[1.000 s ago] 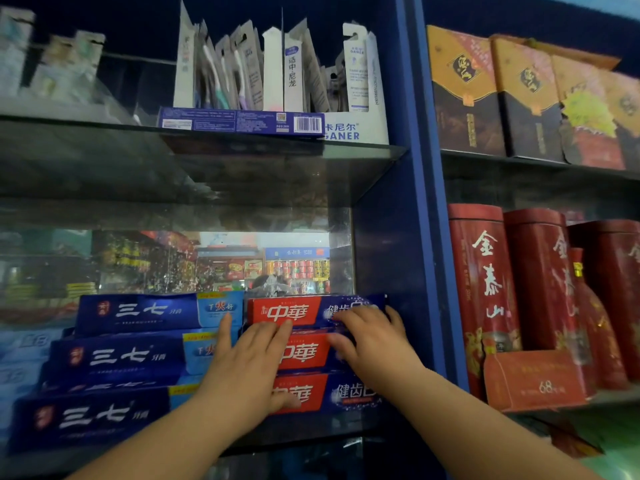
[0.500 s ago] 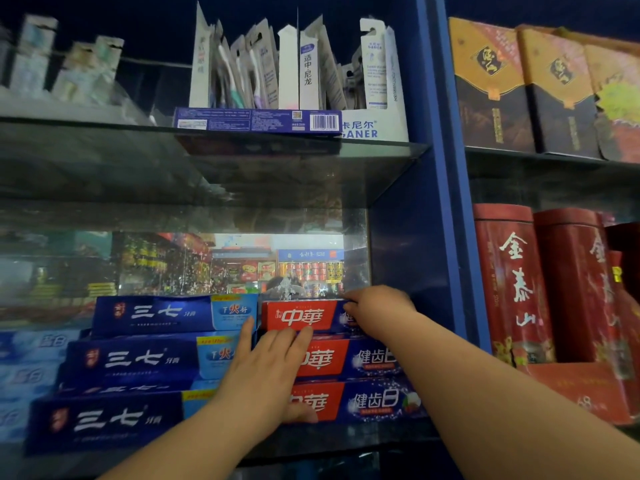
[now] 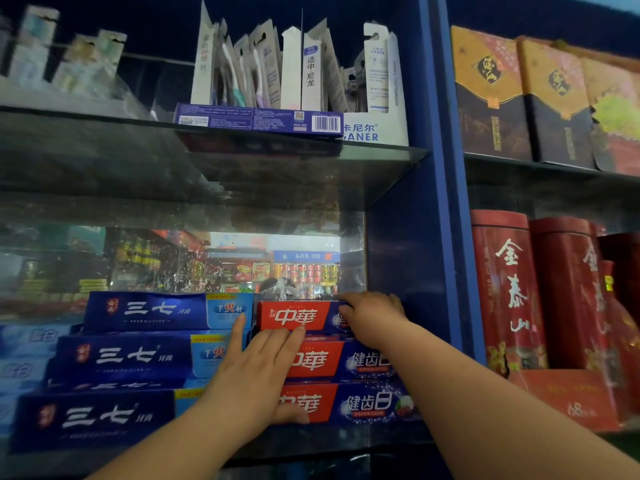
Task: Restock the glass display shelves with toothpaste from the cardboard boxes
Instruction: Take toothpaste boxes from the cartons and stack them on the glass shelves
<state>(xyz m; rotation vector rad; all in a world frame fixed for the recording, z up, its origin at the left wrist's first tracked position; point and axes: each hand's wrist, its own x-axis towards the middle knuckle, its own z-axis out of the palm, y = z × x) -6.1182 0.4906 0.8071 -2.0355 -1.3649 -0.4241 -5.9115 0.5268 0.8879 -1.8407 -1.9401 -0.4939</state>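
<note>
Right hand [image 3: 372, 318] gone from flat on box fronts to 3 o'clock end of top red toothpaste box [image 3: 294, 315], fingers curled over it. Left hand [image 3: 258, 372] unchanged: fingers straight, pressing red stack [image 3: 367, 362] fronts. Likely final squaring on glass shelf [image 3: 346, 441]. Blue toothpaste stack [image 3: 138, 355] touching at 9 o'clock; blue post [image 3: 415, 271] near at 3; open room at 12 under upper shelf [image 3: 242, 168].

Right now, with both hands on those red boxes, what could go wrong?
The right hand grips only one end of the top red box; a hard push might skew it off the two below. The left hand presses flat beside the blue stack, which sits unevenly, so a nudge could shift it.
</note>
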